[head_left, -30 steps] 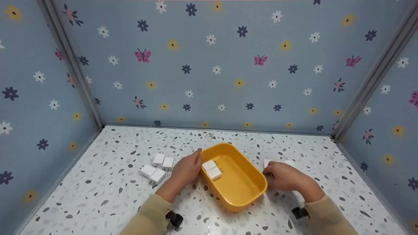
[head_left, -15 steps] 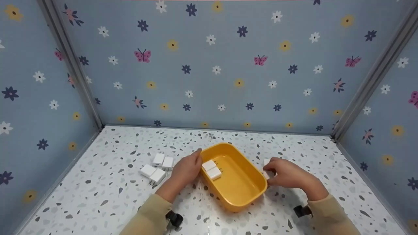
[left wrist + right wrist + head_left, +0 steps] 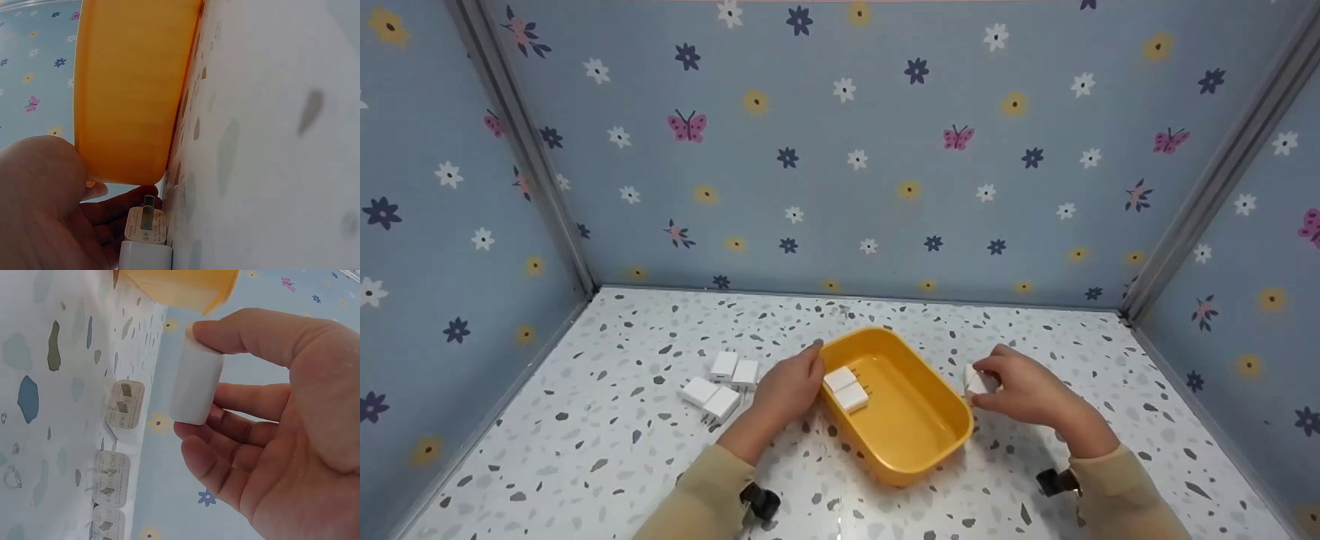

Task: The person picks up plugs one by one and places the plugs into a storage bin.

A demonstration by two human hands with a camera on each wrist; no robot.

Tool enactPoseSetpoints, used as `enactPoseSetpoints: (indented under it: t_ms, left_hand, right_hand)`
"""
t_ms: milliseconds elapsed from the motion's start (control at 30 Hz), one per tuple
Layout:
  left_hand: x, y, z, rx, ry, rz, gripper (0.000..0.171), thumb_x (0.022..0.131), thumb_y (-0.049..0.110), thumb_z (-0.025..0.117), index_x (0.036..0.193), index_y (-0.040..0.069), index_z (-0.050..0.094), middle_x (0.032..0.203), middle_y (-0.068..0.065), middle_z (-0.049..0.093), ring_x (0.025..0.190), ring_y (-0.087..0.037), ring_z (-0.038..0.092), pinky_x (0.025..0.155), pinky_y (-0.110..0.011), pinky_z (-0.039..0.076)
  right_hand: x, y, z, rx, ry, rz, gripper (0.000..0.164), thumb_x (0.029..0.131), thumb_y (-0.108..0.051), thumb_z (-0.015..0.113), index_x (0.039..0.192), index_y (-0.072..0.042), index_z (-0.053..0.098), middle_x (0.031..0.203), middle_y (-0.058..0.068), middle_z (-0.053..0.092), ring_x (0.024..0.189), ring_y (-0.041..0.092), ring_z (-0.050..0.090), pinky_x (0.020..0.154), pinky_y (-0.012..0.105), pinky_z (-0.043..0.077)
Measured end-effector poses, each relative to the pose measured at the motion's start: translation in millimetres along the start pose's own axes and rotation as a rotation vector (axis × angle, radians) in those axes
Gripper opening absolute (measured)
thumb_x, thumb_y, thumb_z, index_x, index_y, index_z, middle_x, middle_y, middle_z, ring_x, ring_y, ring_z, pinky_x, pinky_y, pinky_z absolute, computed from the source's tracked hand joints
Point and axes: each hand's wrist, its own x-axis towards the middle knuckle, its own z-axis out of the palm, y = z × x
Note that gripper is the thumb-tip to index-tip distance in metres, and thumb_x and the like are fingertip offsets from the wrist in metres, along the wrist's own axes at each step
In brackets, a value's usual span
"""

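Observation:
My left hand [image 3: 790, 386] holds the far left side of a yellow plastic container [image 3: 911, 427], its fingers at the outer wall and the thumb side by the rim. Two white charger plugs [image 3: 847, 390] lie together inside the container, prongs facing right. Just right of it, my right hand [image 3: 1027, 390] pinches a white charger plug [image 3: 197, 385] between thumb and fingers, raised off the table in the right wrist view. Beyond that hand, more plugs [image 3: 111, 478] rest on the table with prongs showing; in the head view the hand mostly hides them.
Several white plugs [image 3: 721, 403] lie in a loose group left of my left hand; some show close up, one plug [image 3: 145, 256] beside the palm. Blue flowered panels [image 3: 840, 150] wall in the speckled white table [image 3: 585, 420] at the back and both sides.
My right hand has closed on a plug and lifted it, shifting slightly toward the back. The left hand and container have stayed put.

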Motion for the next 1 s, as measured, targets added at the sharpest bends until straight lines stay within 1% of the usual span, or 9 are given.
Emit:
enactPoseSetpoints:
  t_ms: [67, 133, 267, 367, 600, 733, 833, 967, 1000]
  left_hand:
    - [0.1, -0.2, 0.0, -0.001, 0.002, 0.001, 0.057, 0.12, 0.037, 0.04, 0.169, 0.01, 0.048, 0.168, -0.009, 0.054, 0.153, -0.033, 0.054, 0.128, -0.054, 0.041]
    - [0.5, -0.7, 0.2, 0.001, 0.005, 0.003, 0.056, 0.12, 0.037, 0.04, 0.169, 0.01, 0.049, 0.168, -0.009, 0.055, 0.153, -0.033, 0.054, 0.128, -0.054, 0.041]
    - [0.8, -2.1, 0.4, 0.0, 0.006, 0.001, 0.056, 0.12, 0.036, 0.04, 0.169, 0.01, 0.049, 0.168, -0.009, 0.055, 0.153, -0.033, 0.054, 0.128, -0.054, 0.041]
    - [0.4, -2.9, 0.7, 0.005, 0.009, 0.007, 0.055, 0.12, 0.035, 0.041, 0.168, 0.009, 0.049, 0.167, -0.01, 0.055, 0.152, -0.034, 0.055, 0.127, -0.054, 0.042]
    - [0.3, -3.0, 1.5, 0.007, 0.008, 0.009, 0.055, 0.12, 0.035, 0.041, 0.169, 0.009, 0.049, 0.167, -0.01, 0.055, 0.152, -0.034, 0.055, 0.127, -0.054, 0.043]
    - [0.6, -2.5, 1.5, 0.009, 0.008, 0.005, 0.055, 0.12, 0.035, 0.04, 0.169, 0.009, 0.049, 0.168, -0.009, 0.054, 0.152, -0.034, 0.055, 0.127, -0.054, 0.042]
    - [1.1, -2.3, 1.7, 0.011, 0.006, 0.004, 0.056, 0.12, 0.036, 0.04, 0.169, 0.01, 0.049, 0.168, -0.009, 0.053, 0.153, -0.034, 0.054, 0.127, -0.054, 0.042]
    - [1.5, -2.5, 1.7, 0.01, 0.001, 0.003, 0.056, 0.12, 0.036, 0.04, 0.169, 0.01, 0.048, 0.168, -0.01, 0.054, 0.153, -0.035, 0.054, 0.127, -0.054, 0.042]
    - [1.5, -2.5, 1.7, 0.012, 0.0, 0.002, 0.056, 0.12, 0.036, 0.04, 0.169, 0.01, 0.048, 0.168, -0.01, 0.054, 0.152, -0.035, 0.054, 0.127, -0.054, 0.042]
  right_hand:
    - [-0.2, -0.5, -1.5, 0.003, 0.017, 0.019, 0.032, 0.094, -0.024, 0.089, 0.118, -0.007, 0.078, 0.101, 0.003, 0.057, 0.086, 0.02, 0.053, 0.073, 0.038, 0.047]
    - [-0.3, -1.3, -3.2, 0.009, 0.032, 0.032, 0.033, 0.094, -0.023, 0.089, 0.12, -0.006, 0.078, 0.101, 0.004, 0.057, 0.086, 0.021, 0.052, 0.074, 0.039, 0.046]
    - [-0.2, -4.2, -6.1, 0.034, 0.051, 0.05, 0.026, 0.095, -0.023, 0.089, 0.11, -0.007, 0.076, 0.096, 0.006, 0.053, 0.083, 0.021, 0.049, 0.071, 0.04, 0.043]
    - [-0.7, -7.4, -7.9, 0.053, 0.066, 0.059, 0.025, 0.094, -0.024, 0.089, 0.104, -0.009, 0.072, 0.093, 0.007, 0.05, 0.082, 0.022, 0.047, 0.069, 0.04, 0.04]
    - [-4.4, -16.3, -11.3, 0.084, 0.124, 0.077, 0.027, 0.091, -0.024, 0.089, 0.102, -0.008, 0.07, 0.093, 0.008, 0.05, 0.084, 0.023, 0.048, 0.071, 0.04, 0.04]
    - [-6.7, -21.4, -12.5, 0.11, 0.139, 0.08, 0.029, 0.092, -0.026, 0.089, 0.106, -0.007, 0.071, 0.097, 0.007, 0.052, 0.089, 0.023, 0.051, 0.074, 0.04, 0.043]
    - [-8.4, -26.4, -13.4, 0.128, 0.142, 0.08, 0.033, 0.093, -0.027, 0.089, 0.114, -0.005, 0.076, 0.099, 0.006, 0.056, 0.092, 0.023, 0.054, 0.076, 0.038, 0.048]
    - [-10.6, -35.2, -13.5, 0.141, 0.153, 0.078, 0.044, 0.093, -0.027, 0.09, 0.127, -0.002, 0.079, 0.103, 0.004, 0.062, 0.094, 0.023, 0.058, 0.079, 0.036, 0.054]
    - [-11.3, -37.7, -13.3, 0.144, 0.156, 0.077, 0.045, 0.092, -0.027, 0.091, 0.128, -0.002, 0.079, 0.104, 0.004, 0.062, 0.094, 0.023, 0.059, 0.079, 0.036, 0.054]
